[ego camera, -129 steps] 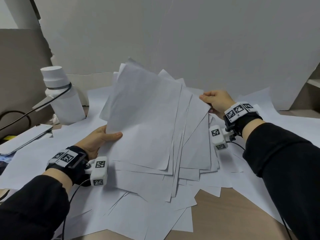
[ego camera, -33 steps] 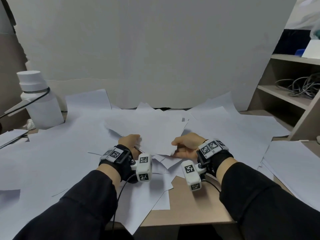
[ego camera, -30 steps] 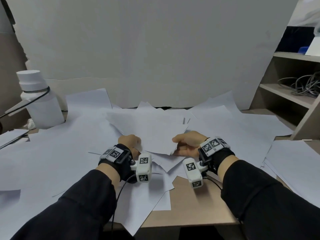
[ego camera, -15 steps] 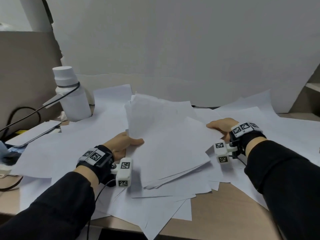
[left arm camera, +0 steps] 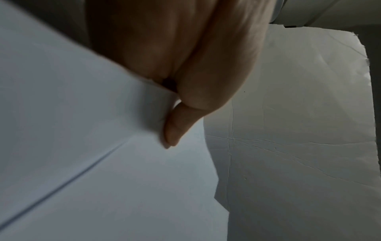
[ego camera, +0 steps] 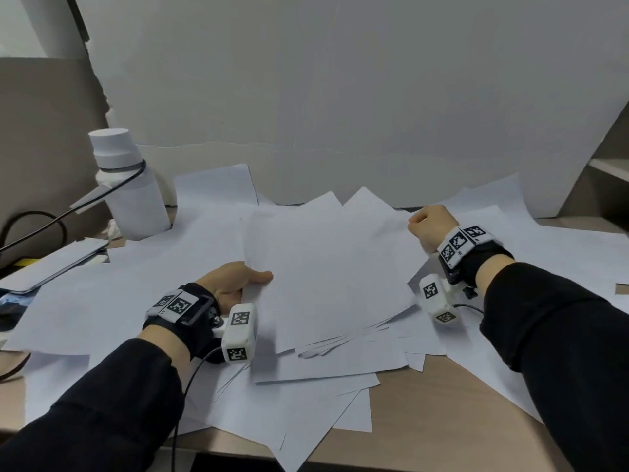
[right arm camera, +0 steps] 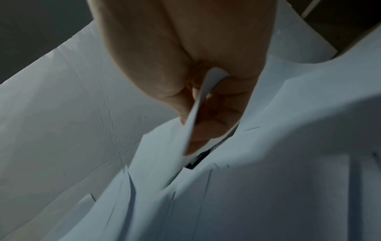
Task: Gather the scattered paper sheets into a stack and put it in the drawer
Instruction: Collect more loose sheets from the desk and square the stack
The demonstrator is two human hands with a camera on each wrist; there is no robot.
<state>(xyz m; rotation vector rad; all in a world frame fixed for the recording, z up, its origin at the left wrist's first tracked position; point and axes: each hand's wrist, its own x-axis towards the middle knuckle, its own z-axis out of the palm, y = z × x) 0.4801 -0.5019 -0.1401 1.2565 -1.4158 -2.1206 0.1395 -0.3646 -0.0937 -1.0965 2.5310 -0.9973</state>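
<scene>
A loose bundle of white paper sheets (ego camera: 326,267) lies across the middle of the desk, its edges uneven. My left hand (ego camera: 238,284) grips the bundle's left edge, thumb on top; the left wrist view shows the thumb (left arm camera: 177,124) pressed on the paper (left arm camera: 82,146). My right hand (ego camera: 430,224) pinches the far right corner; in the right wrist view a sheet edge (right arm camera: 198,104) runs between the curled fingers (right arm camera: 218,117). More sheets (ego camera: 306,396) lie scattered under and around the bundle. No drawer is in view.
A white bottle (ego camera: 129,185) with a black cable round it stands at the back left, beside a flat white device (ego camera: 51,264). A white board (ego camera: 340,97) forms the back wall. Shelves (ego camera: 609,172) rise at the right. The bare desk (ego camera: 425,420) shows near the front edge.
The bundle, held raised and tilted half a second ago, now lies lower and flatter on the desk. My right hand has moved farther back along its right edge.
</scene>
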